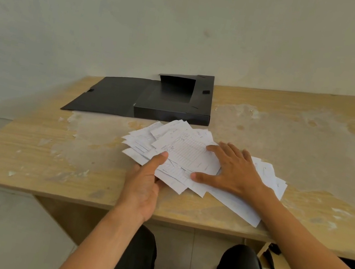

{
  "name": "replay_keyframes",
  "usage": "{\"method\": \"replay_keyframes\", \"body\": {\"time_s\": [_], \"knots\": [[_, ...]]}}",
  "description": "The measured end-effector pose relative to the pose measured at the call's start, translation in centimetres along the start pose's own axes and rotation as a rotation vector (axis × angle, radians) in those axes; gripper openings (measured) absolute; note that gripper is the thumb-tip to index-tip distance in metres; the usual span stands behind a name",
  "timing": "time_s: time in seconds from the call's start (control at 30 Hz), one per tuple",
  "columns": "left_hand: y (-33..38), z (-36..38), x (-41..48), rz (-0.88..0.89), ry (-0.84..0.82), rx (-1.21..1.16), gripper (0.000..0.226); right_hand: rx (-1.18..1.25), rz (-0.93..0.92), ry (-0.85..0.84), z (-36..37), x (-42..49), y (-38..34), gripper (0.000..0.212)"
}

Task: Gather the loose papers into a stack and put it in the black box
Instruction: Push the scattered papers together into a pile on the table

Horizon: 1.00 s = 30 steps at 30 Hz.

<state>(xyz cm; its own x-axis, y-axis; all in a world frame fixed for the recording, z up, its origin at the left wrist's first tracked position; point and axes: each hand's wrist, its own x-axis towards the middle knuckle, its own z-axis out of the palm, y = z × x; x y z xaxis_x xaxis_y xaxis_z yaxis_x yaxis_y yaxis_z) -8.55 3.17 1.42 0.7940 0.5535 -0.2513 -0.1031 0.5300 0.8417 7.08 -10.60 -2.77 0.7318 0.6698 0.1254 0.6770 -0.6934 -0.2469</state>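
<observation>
A fanned heap of white printed papers [183,152] lies on the worn wooden table [301,142], just in front of the black box. My left hand [145,181] grips the heap's near left edge, thumb on top and fingers underneath. My right hand [234,168] rests flat on the papers with its fingers spread, pressing them down. The black box [174,107] stands open at the back of the table, its lid flap [105,95] lying flat to the left. Its inside looks empty.
A pale wall rises right behind the table. The tabletop has peeling, scuffed patches. My knees in dark trousers show below the table's front edge, over a tiled floor. Something black and white sits under the table at the right.
</observation>
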Motion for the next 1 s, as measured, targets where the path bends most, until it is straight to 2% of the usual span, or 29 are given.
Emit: {"method": "replay_keyframes", "body": {"time_s": [0.1,0.23,0.33,0.43,0.5,0.67,0.8,1.0], "knots": [[-0.7,1.2,1.1,0.035,0.005,0.065,0.046,0.013,0.033,-0.012,0.0,0.1,-0.7,0.108],[-1.8,1.9,2.6,0.009,0.118,0.073,0.046,0.043,0.021,0.026,0.2,0.3,-1.5,0.103],[-2.2,2.4,2.9,0.015,0.193,-0.016,0.044,0.054,0.016,0.063,0.3,0.4,-2.2,0.102],[-2.4,2.9,2.4,0.053,0.172,-0.110,0.041,0.074,0.058,0.133,0.5,0.6,-2.6,0.097],[-2.5,3.0,2.1,0.082,0.122,-0.073,0.039,0.092,0.071,0.165,0.5,0.7,-2.6,0.095],[-2.5,3.1,2.1,0.090,0.108,-0.028,0.040,0.133,0.121,0.109,-0.7,1.4,-2.5,0.101],[-2.7,3.5,2.4,0.117,0.155,0.036,0.037,0.151,0.189,0.121,-1.6,4.0,-1.6,0.073],[-2.8,3.9,2.6,0.126,0.206,0.098,0.043,0.218,0.020,-0.067,-2.4,7.3,-0.8,0.048]]}}
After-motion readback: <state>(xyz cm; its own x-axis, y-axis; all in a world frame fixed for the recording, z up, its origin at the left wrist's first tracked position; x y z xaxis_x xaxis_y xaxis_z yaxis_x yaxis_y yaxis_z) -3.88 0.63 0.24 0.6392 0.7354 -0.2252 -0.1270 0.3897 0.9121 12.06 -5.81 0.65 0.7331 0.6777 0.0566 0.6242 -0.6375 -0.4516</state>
